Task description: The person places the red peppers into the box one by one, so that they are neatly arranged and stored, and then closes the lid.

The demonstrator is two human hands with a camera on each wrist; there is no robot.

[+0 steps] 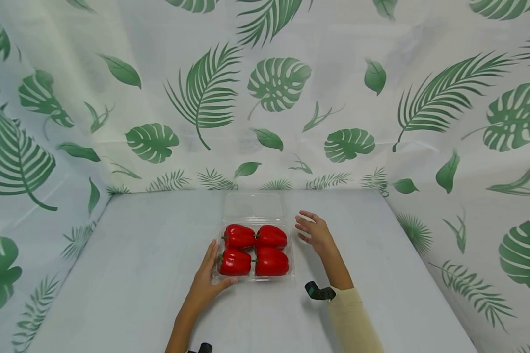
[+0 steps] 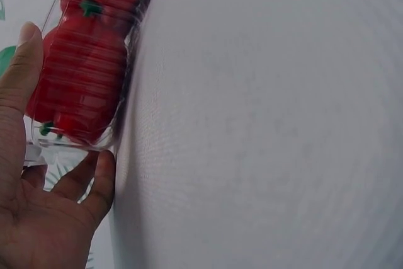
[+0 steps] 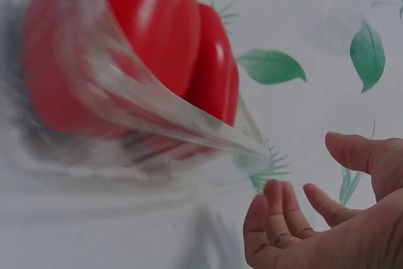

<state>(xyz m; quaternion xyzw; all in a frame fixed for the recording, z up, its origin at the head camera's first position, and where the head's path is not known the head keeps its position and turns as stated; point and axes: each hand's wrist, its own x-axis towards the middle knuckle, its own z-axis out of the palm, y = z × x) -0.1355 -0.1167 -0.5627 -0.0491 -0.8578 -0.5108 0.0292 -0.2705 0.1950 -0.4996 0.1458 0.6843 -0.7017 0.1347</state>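
Note:
A clear plastic clamshell container lies on the table, holding several red bell peppers with green stems. Its transparent lid is folded back on the far side. My left hand is at the near left corner, with the fingers along the left side and the thumb by the front edge. In the left wrist view the thumb lies against the ribbed clear wall over a pepper. To the right of the container my right hand is raised, apart from it. Its fingers are loosely bent, with nothing held.
A white cloth covers the table. White sheets with green leaf prints hang behind it and along both sides. A black wrist strap sits on the right forearm, by a pale yellow sleeve.

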